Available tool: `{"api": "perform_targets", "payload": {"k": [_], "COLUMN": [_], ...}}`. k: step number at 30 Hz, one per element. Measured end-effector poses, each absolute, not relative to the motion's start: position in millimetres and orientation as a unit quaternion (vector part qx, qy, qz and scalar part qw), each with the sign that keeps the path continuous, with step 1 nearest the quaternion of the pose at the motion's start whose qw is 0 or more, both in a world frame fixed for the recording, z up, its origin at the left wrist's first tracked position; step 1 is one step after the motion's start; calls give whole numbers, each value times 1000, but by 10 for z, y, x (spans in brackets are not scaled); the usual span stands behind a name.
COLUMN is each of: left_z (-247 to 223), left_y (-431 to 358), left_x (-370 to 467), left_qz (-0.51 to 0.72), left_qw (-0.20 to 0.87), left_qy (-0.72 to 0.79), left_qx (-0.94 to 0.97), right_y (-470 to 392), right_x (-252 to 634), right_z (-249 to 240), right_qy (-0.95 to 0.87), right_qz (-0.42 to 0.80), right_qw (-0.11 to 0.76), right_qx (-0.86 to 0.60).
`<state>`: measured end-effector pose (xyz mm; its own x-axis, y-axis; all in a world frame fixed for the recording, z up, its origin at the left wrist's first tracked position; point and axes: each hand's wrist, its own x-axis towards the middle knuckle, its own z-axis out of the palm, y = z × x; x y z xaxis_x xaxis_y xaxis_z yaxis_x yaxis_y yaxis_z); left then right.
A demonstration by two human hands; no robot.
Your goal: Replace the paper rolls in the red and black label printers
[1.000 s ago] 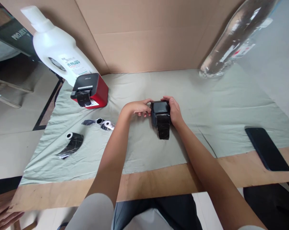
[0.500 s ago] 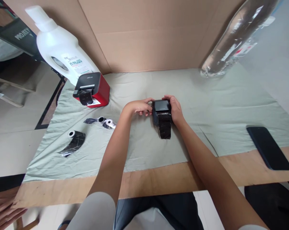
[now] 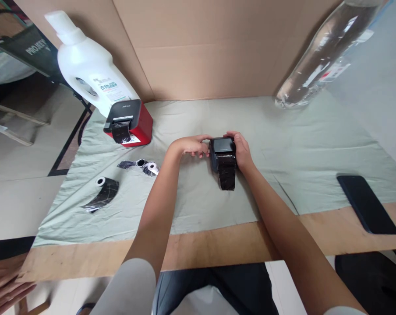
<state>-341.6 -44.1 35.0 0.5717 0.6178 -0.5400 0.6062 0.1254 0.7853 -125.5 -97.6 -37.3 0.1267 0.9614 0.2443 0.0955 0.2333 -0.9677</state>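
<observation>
A small black thermal printer (image 3: pixel 213 161) with a dark screen on top stands on the cloth in front of me, and a dark paper strip (image 3: pixel 227 174) hangs from its front. My right hand (image 3: pixel 241 149) is wrapped round its right side, thumb and fingers along the edge. From the left, my left hand (image 3: pixel 195 146) presses against the printer's side, one finger at the top corner and the others curled; the exact contact of its fingertips is partly hidden. Further left sits a red and black printer (image 3: pixel 144 124), also with a dark strip out of its front.
Partly unrolled dark paper rolls (image 3: pixel 106 194) lie on the left of the cloth (image 3: pixel 198 210). Behind the red printer stands a white detergent bottle (image 3: pixel 93 70). A large clear bottle (image 3: pixel 319 61) leans back right, a phone (image 3: pixel 367 204) lies front right. Another person's hand (image 3: pixel 7 278) shows lower left.
The view has shifted slightly, so things at the left appear a little further right. Both hands stay at the black printer as before.
</observation>
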Motion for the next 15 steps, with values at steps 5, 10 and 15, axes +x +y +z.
{"api": "perform_targets", "payload": {"k": [5,10,15], "left_z": [359,209,122], "left_y": [-445,-393,-341], "left_x": [-3454,-3492,-3501], "left_qz": [22,61,84], "left_qw": [586,609,617], "left_qy": [476,460,460], "left_qx": [655,643,633], "right_y": [-971,-966,-964], "right_x": [-1244,-1242,-1250], "right_z": [-378,-388,-405], "right_qy": [-546,-548,-538], "right_qz": [370,367,373], "right_qw": [569,569,577], "right_qx": [-492,-491,-489]}}
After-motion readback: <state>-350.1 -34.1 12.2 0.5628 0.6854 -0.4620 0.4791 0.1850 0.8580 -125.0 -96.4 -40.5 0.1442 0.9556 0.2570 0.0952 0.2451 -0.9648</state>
